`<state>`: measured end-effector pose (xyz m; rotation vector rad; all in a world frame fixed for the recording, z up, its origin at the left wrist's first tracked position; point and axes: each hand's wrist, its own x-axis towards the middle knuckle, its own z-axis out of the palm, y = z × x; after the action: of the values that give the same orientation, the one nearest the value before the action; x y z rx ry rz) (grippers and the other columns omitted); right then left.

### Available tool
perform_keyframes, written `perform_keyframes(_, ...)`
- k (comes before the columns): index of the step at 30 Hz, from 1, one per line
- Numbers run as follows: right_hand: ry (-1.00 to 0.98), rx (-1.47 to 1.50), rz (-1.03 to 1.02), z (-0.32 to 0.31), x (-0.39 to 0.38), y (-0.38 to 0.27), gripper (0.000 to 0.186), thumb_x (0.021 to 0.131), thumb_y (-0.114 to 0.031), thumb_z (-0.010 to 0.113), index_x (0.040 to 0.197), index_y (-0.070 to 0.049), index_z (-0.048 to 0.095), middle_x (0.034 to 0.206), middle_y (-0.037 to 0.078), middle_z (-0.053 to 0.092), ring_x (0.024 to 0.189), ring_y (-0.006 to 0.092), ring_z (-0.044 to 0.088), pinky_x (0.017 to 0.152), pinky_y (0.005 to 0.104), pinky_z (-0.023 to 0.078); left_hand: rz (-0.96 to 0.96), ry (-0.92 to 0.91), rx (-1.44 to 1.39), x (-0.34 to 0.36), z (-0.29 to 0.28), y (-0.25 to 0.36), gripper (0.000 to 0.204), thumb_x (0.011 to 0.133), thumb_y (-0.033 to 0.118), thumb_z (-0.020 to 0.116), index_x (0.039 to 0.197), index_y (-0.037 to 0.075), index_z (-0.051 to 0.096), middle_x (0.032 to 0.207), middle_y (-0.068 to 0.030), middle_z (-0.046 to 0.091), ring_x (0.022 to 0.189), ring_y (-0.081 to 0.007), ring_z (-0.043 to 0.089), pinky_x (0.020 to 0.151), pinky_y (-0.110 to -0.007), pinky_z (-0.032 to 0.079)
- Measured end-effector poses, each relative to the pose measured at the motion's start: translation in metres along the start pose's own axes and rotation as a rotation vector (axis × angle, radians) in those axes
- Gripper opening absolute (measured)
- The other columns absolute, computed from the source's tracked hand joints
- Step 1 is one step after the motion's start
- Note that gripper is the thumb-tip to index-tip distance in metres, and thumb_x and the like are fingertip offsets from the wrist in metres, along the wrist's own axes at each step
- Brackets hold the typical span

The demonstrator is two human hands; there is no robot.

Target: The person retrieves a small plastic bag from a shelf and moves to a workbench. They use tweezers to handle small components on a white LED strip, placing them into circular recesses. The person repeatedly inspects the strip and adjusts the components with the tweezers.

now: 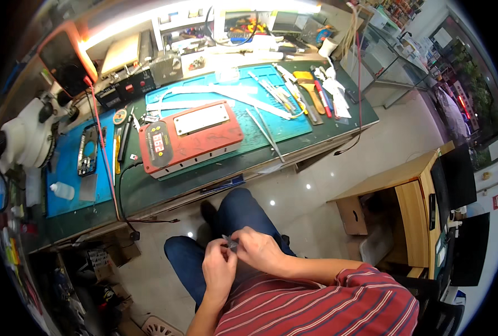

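Note:
Above my lap, my left hand (220, 265) and my right hand (256, 248) meet with fingers pinched together. Between their fingertips is a small, crumpled-looking grey piece (230, 243); its exact kind is too small to make out. Both hands are closed on it, and the fingers cover part of it. Beyond my knees, on the bench, stands a red heating-plate box (196, 137) with a lit display and a pale metal plate on top. Neither hand touches the bench.
A green workbench (176, 185) carries blue mats, a phone frame (87, 150), tweezers (266, 134), a wide brush (310, 92) and a small white bottle (62, 190). A microscope (28, 134) stands at left. Cables hang over the bench edge. A wooden desk (394, 179) stands at right.

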<state>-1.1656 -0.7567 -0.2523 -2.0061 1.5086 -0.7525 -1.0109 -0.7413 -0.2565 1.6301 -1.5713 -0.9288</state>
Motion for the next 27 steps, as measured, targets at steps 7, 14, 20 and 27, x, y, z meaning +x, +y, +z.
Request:
perform_keyframes(7,0.056,0.09,0.03,-0.075,0.001,0.023,0.011,0.088,-0.013,0.07,0.091,-0.004,0.072,0.086,0.014,0.066,0.075,0.0333,0.068,0.069,0.0414,0.057,0.486,-0.043,0.175,0.015,0.009,0.059,0.053,0.082,0.011,0.083,0.13,0.002,0.063,0.11,-0.0135,0.068,0.105,-0.0331,0.066,0.092,-0.043,0.053)
perform_keyframes(14,0.105,0.245,0.012,-0.14,0.017,0.024,0.01,0.088,-0.012,0.071,0.091,-0.003,0.071,0.084,0.012,0.069,0.068,0.0261,0.067,0.062,0.0361,0.053,0.75,-0.113,0.209,0.054,0.024,0.105,0.064,0.074,0.013,0.088,0.133,0.003,0.064,0.12,-0.0126,0.069,0.112,-0.0328,0.066,0.098,-0.045,0.053)
perform_keyframes(20,-0.085,0.448,-0.057,-0.185,0.073,0.026,0.014,0.094,-0.017,0.072,0.099,-0.004,0.074,0.085,0.009,0.07,0.07,0.0232,0.068,0.064,0.0355,0.054,0.877,-0.108,0.181,0.113,0.001,0.135,0.055,0.074,0.014,0.088,0.124,0.002,0.069,0.109,-0.0092,0.072,0.093,-0.0267,0.069,0.079,-0.038,0.055)
perform_keyframes(27,0.088,0.233,-0.015,-0.206,0.156,0.05,0.015,0.095,-0.017,0.073,0.104,-0.005,0.075,0.09,0.01,0.072,0.076,0.0256,0.07,0.067,0.0353,0.055,0.918,-0.093,0.239,0.176,-0.058,0.158,0.047,0.074,0.019,0.09,0.115,0.005,0.072,0.099,-0.0058,0.073,0.085,-0.0232,0.068,0.075,-0.035,0.053)
